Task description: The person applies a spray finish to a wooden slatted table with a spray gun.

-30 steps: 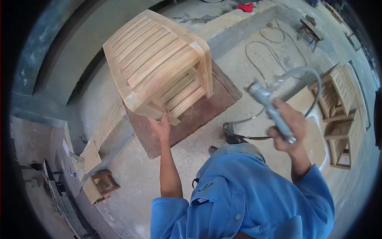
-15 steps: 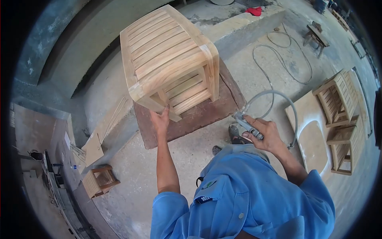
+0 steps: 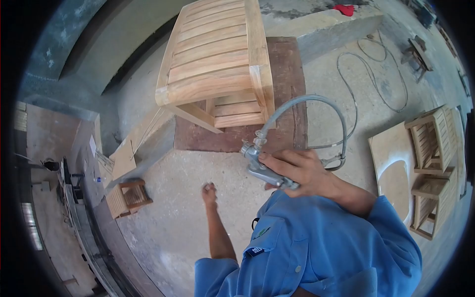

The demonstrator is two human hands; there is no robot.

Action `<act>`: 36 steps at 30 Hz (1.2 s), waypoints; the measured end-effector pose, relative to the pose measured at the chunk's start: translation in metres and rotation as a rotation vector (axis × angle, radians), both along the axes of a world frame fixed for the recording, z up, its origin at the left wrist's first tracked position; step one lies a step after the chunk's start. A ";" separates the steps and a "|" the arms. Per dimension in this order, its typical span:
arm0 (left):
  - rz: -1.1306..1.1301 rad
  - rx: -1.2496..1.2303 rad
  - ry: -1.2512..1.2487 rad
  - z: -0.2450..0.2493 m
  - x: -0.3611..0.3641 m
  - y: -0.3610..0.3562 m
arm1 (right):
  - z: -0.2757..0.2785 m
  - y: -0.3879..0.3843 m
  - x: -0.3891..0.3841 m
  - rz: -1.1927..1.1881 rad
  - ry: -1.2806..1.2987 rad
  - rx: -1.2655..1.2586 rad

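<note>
My right hand (image 3: 309, 173) is wrapped round a metal spray gun (image 3: 267, 171), held in front of my body with its head toward the upper left. A grey hose (image 3: 316, 97) arches from its fitting to the right. Just beyond the gun, a slatted wooden stool (image 3: 213, 52) of pale bare wood stands on a brown board (image 3: 289, 69); its far end runs out of view. My left hand (image 3: 209, 193) hangs low over the floor, apart from the stool. Its fingers are curled in, and nothing shows in them.
Two small slatted wooden stools (image 3: 430, 148) sit at a pale board (image 3: 388, 143) on the right. Another small stool (image 3: 129, 198) lies at left. The hose coils across the floor (image 3: 366, 99). A red cloth (image 3: 345, 10) lies on a concrete ledge (image 3: 341, 27).
My left hand has let go of the stool's leg and dropped down toward me. My right hand has moved left with the spray gun, closer to the stool. The stool has turned slightly.
</note>
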State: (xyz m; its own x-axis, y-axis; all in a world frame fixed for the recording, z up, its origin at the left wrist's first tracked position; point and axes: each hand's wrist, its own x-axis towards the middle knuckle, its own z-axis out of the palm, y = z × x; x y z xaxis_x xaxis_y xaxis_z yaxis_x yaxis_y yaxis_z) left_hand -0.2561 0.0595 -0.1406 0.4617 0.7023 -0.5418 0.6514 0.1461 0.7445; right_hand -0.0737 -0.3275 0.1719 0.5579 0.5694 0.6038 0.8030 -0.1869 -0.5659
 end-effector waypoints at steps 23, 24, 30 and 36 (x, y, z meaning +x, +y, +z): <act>0.014 -0.249 0.095 -0.030 0.083 -0.220 | -0.056 -0.089 0.139 0.128 0.429 0.100; 0.046 -0.233 0.108 -0.034 0.082 -0.214 | -0.053 -0.094 0.146 0.131 0.433 0.108; 0.214 -0.219 0.181 -0.027 0.094 -0.197 | -0.064 -0.110 0.169 0.359 0.444 0.026; 0.331 -0.196 0.202 -0.034 0.090 -0.199 | -0.075 -0.089 0.207 0.365 0.431 0.048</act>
State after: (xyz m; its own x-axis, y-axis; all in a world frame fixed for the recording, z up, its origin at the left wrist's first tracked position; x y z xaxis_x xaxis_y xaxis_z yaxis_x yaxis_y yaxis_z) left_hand -0.1664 -0.1393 -0.1748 0.1001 0.6694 -0.7361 0.6752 0.4977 0.5444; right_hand 0.1333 -0.4164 0.0968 0.5319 0.7489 0.3952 0.5053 0.0937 -0.8578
